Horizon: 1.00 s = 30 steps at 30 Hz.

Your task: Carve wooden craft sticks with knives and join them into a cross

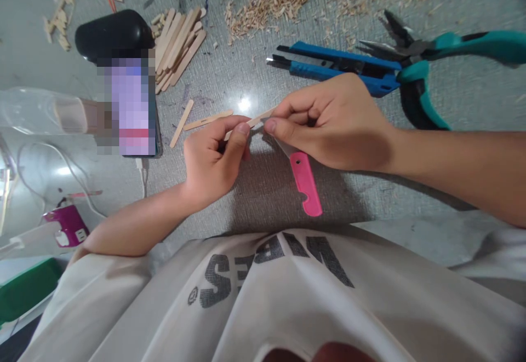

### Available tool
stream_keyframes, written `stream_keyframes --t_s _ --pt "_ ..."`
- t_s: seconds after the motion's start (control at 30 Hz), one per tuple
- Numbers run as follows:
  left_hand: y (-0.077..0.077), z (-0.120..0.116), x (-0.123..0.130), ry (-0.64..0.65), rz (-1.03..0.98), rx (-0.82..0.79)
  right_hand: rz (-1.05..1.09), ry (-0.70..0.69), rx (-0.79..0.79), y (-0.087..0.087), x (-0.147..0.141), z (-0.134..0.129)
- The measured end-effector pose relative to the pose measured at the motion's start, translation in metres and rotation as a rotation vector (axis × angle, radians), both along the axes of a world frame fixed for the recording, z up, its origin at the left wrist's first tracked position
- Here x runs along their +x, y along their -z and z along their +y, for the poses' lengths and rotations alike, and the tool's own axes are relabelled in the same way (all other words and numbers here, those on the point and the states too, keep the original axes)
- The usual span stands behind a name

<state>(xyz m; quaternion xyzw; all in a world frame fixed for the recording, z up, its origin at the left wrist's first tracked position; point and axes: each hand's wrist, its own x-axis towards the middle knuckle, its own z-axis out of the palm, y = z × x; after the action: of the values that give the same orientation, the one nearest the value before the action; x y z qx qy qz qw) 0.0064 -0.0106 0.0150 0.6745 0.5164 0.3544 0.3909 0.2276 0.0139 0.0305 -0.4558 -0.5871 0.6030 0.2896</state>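
Observation:
Between thumb and fingers, my left hand (219, 156) pinches a thin wooden craft stick (259, 116) that slants up toward my right hand (332, 124). The right hand's fingers are closed on the metal blade of a pink-handled knife (306, 184), whose notched handle hangs below the palm. The blade's tip area meets the stick between both hands, and the far end of the stick passes behind the right fingers. Whether those fingers also press on the stick is hidden. Two loose craft sticks (181, 124) lie just beyond my left hand.
A blue utility cutter (341, 66) and teal-handled pliers (423, 52) lie behind my right hand. Wood shavings (283, 0) cover the far side. At left are a stick pile (178, 44), a black case (115, 36), a charging phone (133, 110), a clear bottle (36, 111) and a purple adapter (72, 225).

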Motion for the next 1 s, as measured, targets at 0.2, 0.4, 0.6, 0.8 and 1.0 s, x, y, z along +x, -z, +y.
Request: stream_keyframes --t_s 0.2,0.4,0.6,0.8,1.0 --pt "-0.001 -0.001 0.0 0.031 -0.015 0.082 0.025 0.048 -0.057 0.001 -0.001 -0.005" --pt "0.003 0.0 -0.003 0.059 -0.046 0.26 0.064 0.082 0.15 0.006 -0.003 -0.015" --pt "0.007 0.009 -0.005 0.161 -0.206 0.475 -0.163 0.116 0.824 0.016 0.005 -0.02" --pt "0.001 0.011 -0.005 0.289 -0.322 0.465 -0.144 0.019 1.075 0.018 0.011 -0.019" --pt "-0.003 0.009 -0.008 0.4 -0.398 0.441 -0.241 -0.144 1.205 -0.005 0.022 -0.014"
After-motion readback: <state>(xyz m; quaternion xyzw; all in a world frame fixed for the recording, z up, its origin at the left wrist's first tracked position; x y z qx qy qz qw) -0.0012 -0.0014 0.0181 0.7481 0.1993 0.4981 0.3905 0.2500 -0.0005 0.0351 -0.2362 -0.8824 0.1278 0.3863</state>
